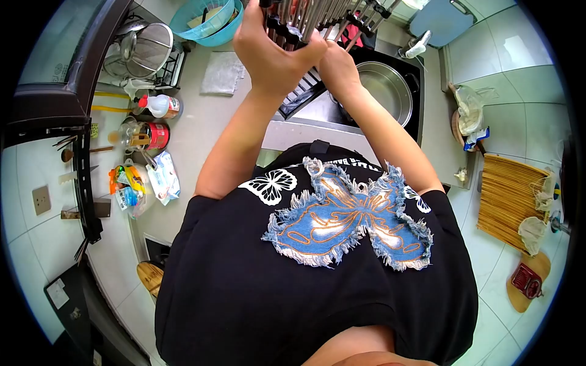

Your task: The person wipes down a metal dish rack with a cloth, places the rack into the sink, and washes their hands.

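Note:
At the top centre of the head view, a dark rack with several thin metal rods [305, 17] is held up above the sink area. My left hand [265, 52] grips its near left side, with the fingers wrapped round it and partly hidden. Close beside it, my right hand [337, 64] is closed at the rack's lower edge, its fingertips hidden behind the metal parts. Below the hands is a black slotted tray [303, 96]. A round metal pot [390, 91] stands to the right, partly behind my right forearm.
A folded cloth [222, 73] lies on the counter [201, 116], near a blue basket [210, 38]. Bottles, a red can [159, 135] and packets line the left side. On the right are a blue board [441, 23], a bamboo mat [510, 198] and plastic bags.

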The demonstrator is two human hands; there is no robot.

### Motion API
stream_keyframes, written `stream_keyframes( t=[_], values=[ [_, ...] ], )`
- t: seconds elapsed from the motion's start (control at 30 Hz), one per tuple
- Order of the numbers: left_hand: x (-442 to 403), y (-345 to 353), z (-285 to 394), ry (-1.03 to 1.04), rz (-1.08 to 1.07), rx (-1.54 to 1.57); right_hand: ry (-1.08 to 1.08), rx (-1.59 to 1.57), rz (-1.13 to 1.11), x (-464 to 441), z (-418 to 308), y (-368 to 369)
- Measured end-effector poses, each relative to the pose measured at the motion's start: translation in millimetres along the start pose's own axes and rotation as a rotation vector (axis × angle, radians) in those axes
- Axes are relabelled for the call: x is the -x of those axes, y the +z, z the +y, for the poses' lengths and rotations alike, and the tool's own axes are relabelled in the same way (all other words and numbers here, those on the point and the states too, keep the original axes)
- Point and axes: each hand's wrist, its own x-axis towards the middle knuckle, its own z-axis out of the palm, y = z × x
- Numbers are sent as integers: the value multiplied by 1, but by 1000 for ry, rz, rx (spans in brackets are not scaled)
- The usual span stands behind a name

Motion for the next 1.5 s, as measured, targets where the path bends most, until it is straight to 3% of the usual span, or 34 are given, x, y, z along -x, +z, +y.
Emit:
stream_keyframes(
  t=[0.17, 0.23, 0.3, 0.37, 0.47, 0.53, 0.7, 0.77, 0.83, 0.9, 0.93, 1.0, 1.1, 1.13, 1.23, 1.4, 1.5],
  values=[
    [7, 0, -6, 252, 3, -155, -2, -208, -162, 4, 14, -4],
    [6, 3, -7, 254, 35, -90, -26, -268, -118, 9, 11, -8],
    [1, 7, -19, 464, 115, 18, 23, -352, -39, 13, 6, -27],
    [-1, -4, -3, 128, -47, -53, 37, -378, 25, 10, -4, -37],
    [-2, -1, 2, 78, -47, 73, -109, -492, 228, 7, -14, -31],
    [2, 6, 3, -58, -10, 334, -115, -271, 95, 6, -6, -12],
    [13, 9, -11, 86, -77, 246, -104, 61, 39, 4, -6, -2],
    [10, 16, -11, 108, 98, 307, -230, 131, 29, 10, -11, -16],
    [7, 14, -12, 118, 159, 321, -160, 17, -9, 20, -22, -29],
    [4, 3, -20, 156, 70, 80, -80, -120, -184, 22, -26, -46],
    [2, 0, -15, 130, 41, 127, -81, -120, -183, 22, -23, -47],
    [3, -5, -19, 99, 29, 140, -97, -331, 60, 21, -19, -46],
    [4, 2, -21, 117, 69, 243, -212, -378, 169, 11, -27, -37],
    [12, -1, -27, 76, 30, 299, -211, -201, 101, 10, -28, -32],
    [10, 1, -11, 70, -7, 338, -194, -70, 69, 12, -35, -19],
    [12, -4, -19, 19, 78, 324, -158, -222, -121, 25, -43, -33],
    [3, -11, -27, -53, 94, 395, -99, -395, -15, 25, -46, -44]
  ],
)
